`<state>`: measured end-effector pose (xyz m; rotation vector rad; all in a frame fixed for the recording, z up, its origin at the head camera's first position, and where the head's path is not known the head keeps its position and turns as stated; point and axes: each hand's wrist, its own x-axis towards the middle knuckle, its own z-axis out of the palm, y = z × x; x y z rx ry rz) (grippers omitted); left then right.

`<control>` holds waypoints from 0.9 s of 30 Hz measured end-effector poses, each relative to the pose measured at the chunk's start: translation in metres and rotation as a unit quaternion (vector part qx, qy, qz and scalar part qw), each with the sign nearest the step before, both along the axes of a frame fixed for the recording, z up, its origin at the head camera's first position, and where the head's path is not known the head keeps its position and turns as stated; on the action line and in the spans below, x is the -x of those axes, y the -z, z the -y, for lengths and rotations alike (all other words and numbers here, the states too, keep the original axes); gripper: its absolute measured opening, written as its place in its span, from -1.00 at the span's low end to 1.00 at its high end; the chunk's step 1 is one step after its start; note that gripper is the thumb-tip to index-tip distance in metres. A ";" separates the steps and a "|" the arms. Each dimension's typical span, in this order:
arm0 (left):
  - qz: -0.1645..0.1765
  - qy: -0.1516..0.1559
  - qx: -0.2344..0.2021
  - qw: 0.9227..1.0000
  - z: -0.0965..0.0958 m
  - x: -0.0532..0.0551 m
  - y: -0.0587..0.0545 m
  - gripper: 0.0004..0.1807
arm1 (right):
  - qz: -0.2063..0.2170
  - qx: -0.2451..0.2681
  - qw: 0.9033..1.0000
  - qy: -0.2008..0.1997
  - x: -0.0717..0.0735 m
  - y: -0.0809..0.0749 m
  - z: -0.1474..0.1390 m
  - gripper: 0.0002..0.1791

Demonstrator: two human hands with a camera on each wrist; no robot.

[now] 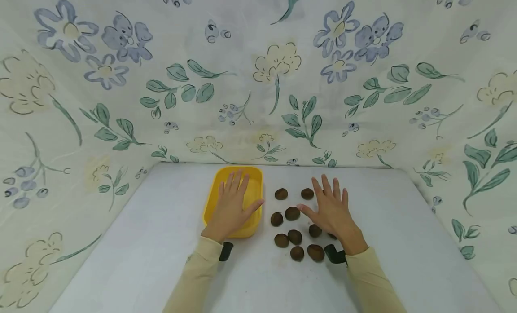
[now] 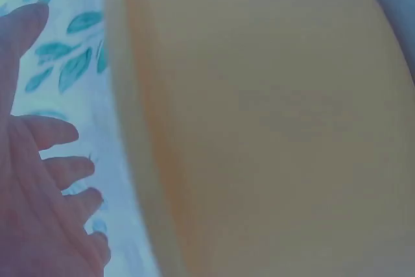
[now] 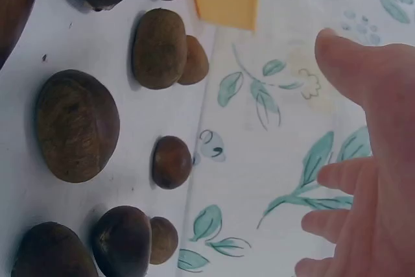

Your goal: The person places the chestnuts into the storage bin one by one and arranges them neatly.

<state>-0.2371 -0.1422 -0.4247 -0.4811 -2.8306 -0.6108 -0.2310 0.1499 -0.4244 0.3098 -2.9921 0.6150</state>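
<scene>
My left hand [image 1: 232,209] hovers over the yellow tray [image 1: 253,223], fingers spread and nothing held. In the left wrist view the tray [image 2: 272,121] fills most of the picture, with the left hand [image 2: 45,180] at its left. Over the right part of a scatter of chestnuts [image 1: 292,213] is my right hand [image 1: 332,212], also spread and holding nothing; it hides some of them. The right wrist view shows several brown chestnuts [image 3: 78,126] on the white surface, apart from the right hand [image 3: 369,160].
The white table [image 1: 161,259] carries the tray and chestnuts. A floral cloth [image 1: 242,79] hangs behind and along both sides. Dark wrist straps [image 1: 335,254] show beneath the forearms, close to the nearest chestnuts.
</scene>
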 end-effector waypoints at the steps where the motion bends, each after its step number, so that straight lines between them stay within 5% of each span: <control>1: 0.006 0.003 -0.018 1.000 0.005 -0.001 0.000 -0.01 | -0.001 0.005 1.000 -0.002 0.000 0.001 0.000 0.07; 8: 0.056 -0.012 -0.108 0.993 0.040 -0.012 0.002 0.07 | -0.023 0.040 0.999 -0.027 0.002 0.001 -0.002 -0.04; 19: 0.138 -0.105 -0.143 0.974 0.079 -0.017 0.016 0.22 | -0.046 0.089 0.994 -0.039 0.003 -0.001 -0.011 -0.21; 27: 0.176 -0.099 -0.167 0.965 0.086 -0.017 0.029 0.27 | -0.015 0.128 0.991 -0.035 0.004 0.000 -0.013 -0.28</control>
